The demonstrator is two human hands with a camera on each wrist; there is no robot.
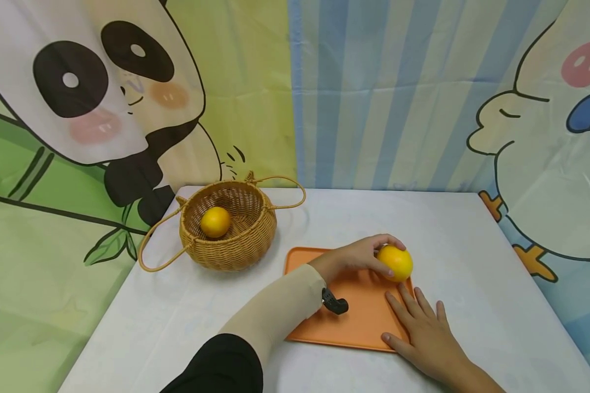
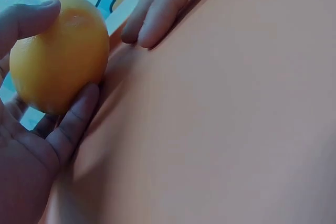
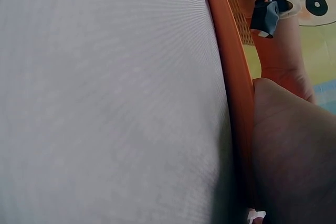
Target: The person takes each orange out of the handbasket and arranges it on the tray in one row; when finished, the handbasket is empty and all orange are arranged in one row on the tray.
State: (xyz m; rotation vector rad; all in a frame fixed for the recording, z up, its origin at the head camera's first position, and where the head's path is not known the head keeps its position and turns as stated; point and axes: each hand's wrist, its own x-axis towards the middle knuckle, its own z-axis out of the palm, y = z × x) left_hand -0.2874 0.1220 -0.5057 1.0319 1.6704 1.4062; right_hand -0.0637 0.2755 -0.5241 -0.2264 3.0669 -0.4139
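Observation:
My left hand (image 1: pixel 361 256) reaches across the tray and holds an orange (image 1: pixel 395 263) at the tray's far right corner. In the left wrist view the thumb lies over the top of the orange (image 2: pixel 63 56) and the other fingers curl under its side. My right hand (image 1: pixel 425 341) rests with spread, straight fingers on the right edge of the orange-coloured tray (image 1: pixel 344 327). Its fingertips are just below the fruit in the head view. Close up in the right wrist view, part of the right hand (image 3: pixel 294 150) lies against the tray's rim (image 3: pixel 233 66).
A wicker basket (image 1: pixel 231 254) with two loop handles stands at the back left, a second orange (image 1: pixel 215 222) inside it. White cloth covers the table (image 1: pixel 472 245). Printed curtains (image 1: pixel 373 93) hang behind it. A black wrist device (image 1: pixel 334 302) sits on the left forearm.

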